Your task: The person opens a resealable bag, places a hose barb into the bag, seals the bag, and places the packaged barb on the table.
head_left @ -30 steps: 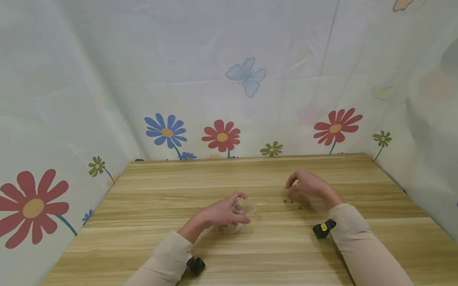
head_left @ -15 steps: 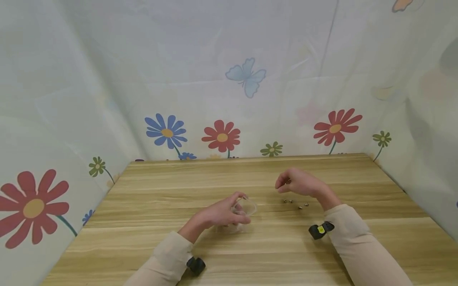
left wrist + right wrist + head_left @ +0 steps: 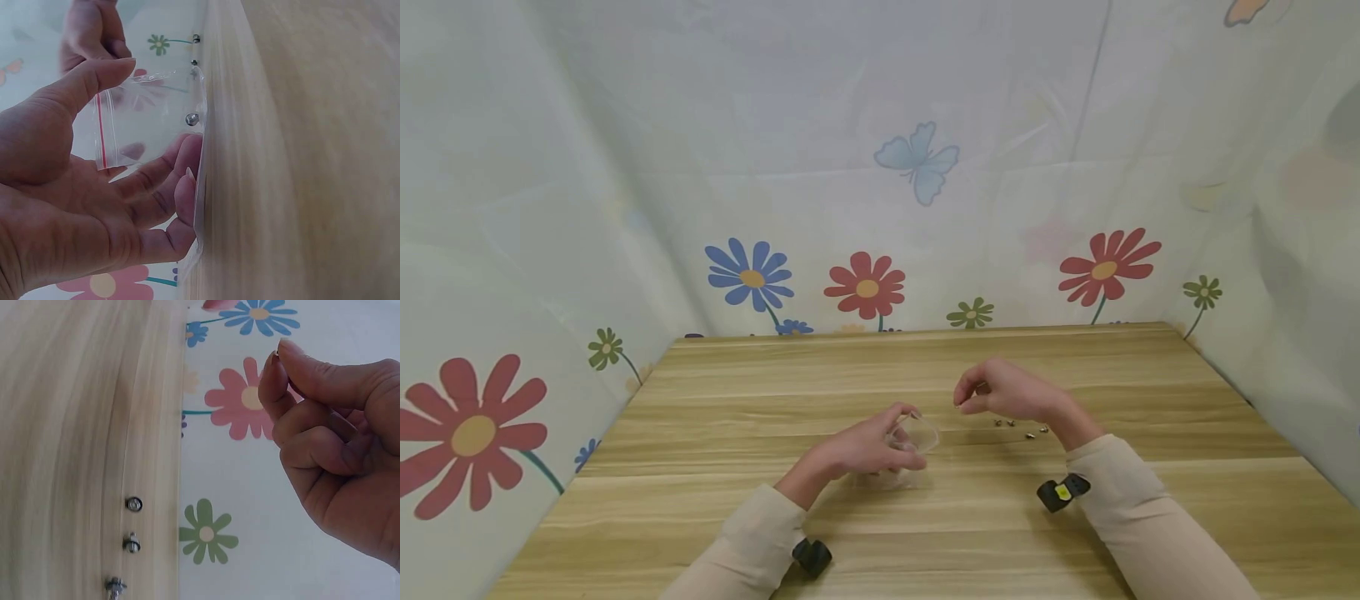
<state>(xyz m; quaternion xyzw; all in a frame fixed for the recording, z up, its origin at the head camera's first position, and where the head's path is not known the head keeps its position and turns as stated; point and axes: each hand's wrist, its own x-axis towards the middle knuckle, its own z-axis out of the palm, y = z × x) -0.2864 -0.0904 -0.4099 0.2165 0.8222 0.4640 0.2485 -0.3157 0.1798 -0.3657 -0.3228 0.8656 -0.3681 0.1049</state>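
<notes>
The thumb and forefinger of my right hand (image 3: 340, 434) pinch a tiny piece (image 3: 275, 355), mostly hidden; it should be light, hard, easily dropped. My left hand's (image 3: 75, 181) fingers curl about the clear zip bag (image 3: 140, 115), likely flimsy and slippery, best held by the rim; it's red-striped, mouth agape. Beyond, silvery metal screws (image 3: 132, 544) lie on the table (image 3: 962, 533).

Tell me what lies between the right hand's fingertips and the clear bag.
In the head view, bare wooden tabletop separates the right hand from the clear bag; the small metal parts lie right of that gap.
</notes>
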